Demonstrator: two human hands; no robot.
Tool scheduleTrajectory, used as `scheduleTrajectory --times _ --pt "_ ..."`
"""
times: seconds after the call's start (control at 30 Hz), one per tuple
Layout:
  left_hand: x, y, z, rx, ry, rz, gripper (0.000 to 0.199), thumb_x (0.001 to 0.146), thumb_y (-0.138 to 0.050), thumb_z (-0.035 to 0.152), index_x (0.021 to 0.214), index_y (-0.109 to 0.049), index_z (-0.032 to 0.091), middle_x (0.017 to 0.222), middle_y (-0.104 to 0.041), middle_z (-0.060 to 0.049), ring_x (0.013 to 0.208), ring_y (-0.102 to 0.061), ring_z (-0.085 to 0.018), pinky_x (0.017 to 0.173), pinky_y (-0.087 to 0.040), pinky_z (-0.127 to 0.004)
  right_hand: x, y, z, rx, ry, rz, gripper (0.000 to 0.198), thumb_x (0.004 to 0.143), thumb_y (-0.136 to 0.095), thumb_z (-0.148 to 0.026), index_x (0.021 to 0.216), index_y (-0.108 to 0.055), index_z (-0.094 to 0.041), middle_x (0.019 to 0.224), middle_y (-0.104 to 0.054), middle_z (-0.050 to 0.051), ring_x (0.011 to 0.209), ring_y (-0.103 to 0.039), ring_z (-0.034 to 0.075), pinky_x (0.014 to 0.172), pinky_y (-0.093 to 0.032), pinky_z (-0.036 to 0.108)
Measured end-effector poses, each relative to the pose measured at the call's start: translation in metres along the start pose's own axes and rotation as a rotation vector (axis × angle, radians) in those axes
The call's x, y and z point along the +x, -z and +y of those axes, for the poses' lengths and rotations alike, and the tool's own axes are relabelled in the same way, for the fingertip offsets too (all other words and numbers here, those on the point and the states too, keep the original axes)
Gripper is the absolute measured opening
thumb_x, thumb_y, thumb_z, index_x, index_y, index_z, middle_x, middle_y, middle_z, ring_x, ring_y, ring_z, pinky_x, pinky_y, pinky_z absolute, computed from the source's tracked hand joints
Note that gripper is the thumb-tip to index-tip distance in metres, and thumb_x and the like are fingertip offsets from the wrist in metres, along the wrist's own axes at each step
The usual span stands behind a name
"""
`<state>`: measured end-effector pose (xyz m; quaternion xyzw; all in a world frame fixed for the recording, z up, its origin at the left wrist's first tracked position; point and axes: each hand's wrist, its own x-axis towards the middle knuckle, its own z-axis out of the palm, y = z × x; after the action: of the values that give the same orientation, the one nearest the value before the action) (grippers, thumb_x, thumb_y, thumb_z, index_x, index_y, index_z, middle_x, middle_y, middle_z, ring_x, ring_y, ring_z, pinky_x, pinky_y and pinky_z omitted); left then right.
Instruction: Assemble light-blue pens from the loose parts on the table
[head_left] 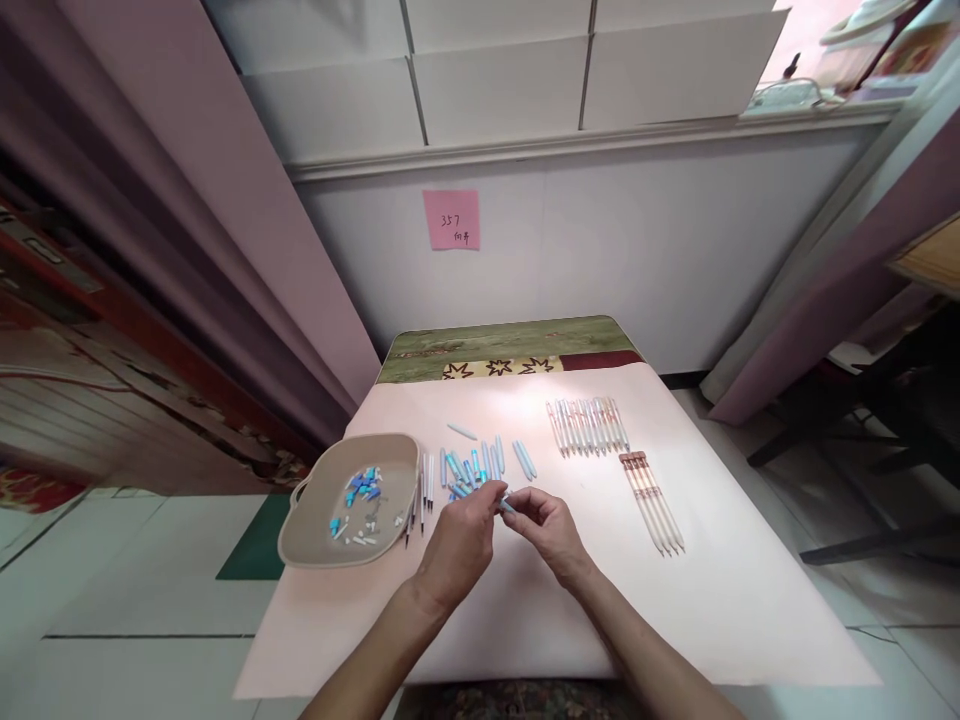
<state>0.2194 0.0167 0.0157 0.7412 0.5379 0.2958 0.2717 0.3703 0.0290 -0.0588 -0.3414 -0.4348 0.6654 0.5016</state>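
Head view: left hand [459,540] and right hand [550,530] meet over the pale pink table cover [720,600], both pinching one small pale-blue plastic pen barrel [504,502] held between the fingertips, just in front of the loose pile of blue pen barrels [480,465]. Beige shallow tray of small blue and white parts [360,500] sits left, row of thin refills [422,492] beside it. Risk: tiny part may slip from the pinch and roll into the pile; wrist could nudge the refills. Finished white pens [589,425] lie well apart
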Motion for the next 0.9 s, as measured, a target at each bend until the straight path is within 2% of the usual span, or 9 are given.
scheduleTrajectory --times 0.07,0.13,0.23,0.33,0.4,0.67,0.9 --pt "0.002 0.001 0.000 0.003 -0.021 0.014 0.032 0.091 -0.042 0.019 0.118 -0.059 0.023 0.105 -0.070 -0.008 0.092 -0.066 -0.021 0.081 -0.049 -0.031 0.003 0.009 0.001 -0.017 0.033 0.050 0.022 0.073 -0.077 -0.036 0.085 -0.070 -0.019 0.082 -0.069 0.003 0.079 -0.061 0.017 0.077 -0.047 0.031" --pt "0.005 0.005 -0.004 0.029 -0.006 0.095 0.032 0.091 -0.043 0.020 0.120 -0.056 0.022 0.106 -0.068 -0.008 0.089 -0.065 -0.019 0.081 -0.049 -0.032 0.008 0.019 0.002 -0.023 0.062 0.148 0.025 0.072 -0.077 -0.038 0.086 -0.070 -0.019 0.082 -0.070 0.003 0.079 -0.061 0.018 0.078 -0.048 0.032" --pt "0.007 0.008 -0.020 0.132 0.059 0.199 0.022 0.088 -0.047 0.020 0.105 -0.061 0.021 0.097 -0.066 -0.006 0.081 -0.063 -0.018 0.075 -0.048 -0.032 0.015 0.034 0.008 -0.029 0.095 0.278 0.028 0.071 -0.077 -0.040 0.088 -0.071 -0.019 0.085 -0.071 0.004 0.081 -0.061 0.018 0.079 -0.047 0.032" --pt "0.005 0.000 -0.039 0.253 0.141 0.126 0.013 0.084 -0.050 0.018 0.082 -0.062 0.021 0.085 -0.063 -0.004 0.075 -0.060 -0.018 0.069 -0.044 -0.030 0.016 0.046 0.019 -0.036 0.072 0.357 0.029 0.074 -0.074 -0.042 0.093 -0.071 -0.020 0.086 -0.071 0.004 0.080 -0.060 0.017 0.073 -0.045 0.029" --pt "0.002 -0.011 -0.048 0.308 0.181 0.047 0.012 0.082 -0.052 0.015 0.078 -0.061 0.021 0.084 -0.062 -0.003 0.075 -0.059 -0.018 0.067 -0.042 -0.029 0.015 0.051 0.027 -0.041 0.051 0.392 0.031 0.075 -0.073 -0.042 0.096 -0.072 -0.020 0.085 -0.070 0.004 0.079 -0.059 0.017 0.067 -0.043 0.027" --pt "0.022 -0.050 -0.051 0.509 0.250 -0.054 0.014 0.085 -0.049 0.015 0.086 -0.061 0.021 0.092 -0.061 -0.005 0.084 -0.058 -0.018 0.068 -0.036 -0.028 0.013 0.054 0.033 -0.081 0.055 0.372 0.031 0.076 -0.072 -0.043 0.096 -0.071 -0.019 0.083 -0.069 0.003 0.075 -0.058 0.016 0.064 -0.041 0.026" --pt "0.031 -0.061 -0.055 0.518 0.283 -0.089 0.013 0.083 -0.050 0.015 0.080 -0.062 0.019 0.088 -0.062 -0.006 0.082 -0.059 -0.020 0.068 -0.035 -0.029 0.011 0.053 0.031 -0.117 0.066 0.334 0.032 0.078 -0.068 -0.046 0.095 -0.067 -0.018 0.085 -0.069 0.005 0.079 -0.060 0.018 0.069 -0.044 0.028"
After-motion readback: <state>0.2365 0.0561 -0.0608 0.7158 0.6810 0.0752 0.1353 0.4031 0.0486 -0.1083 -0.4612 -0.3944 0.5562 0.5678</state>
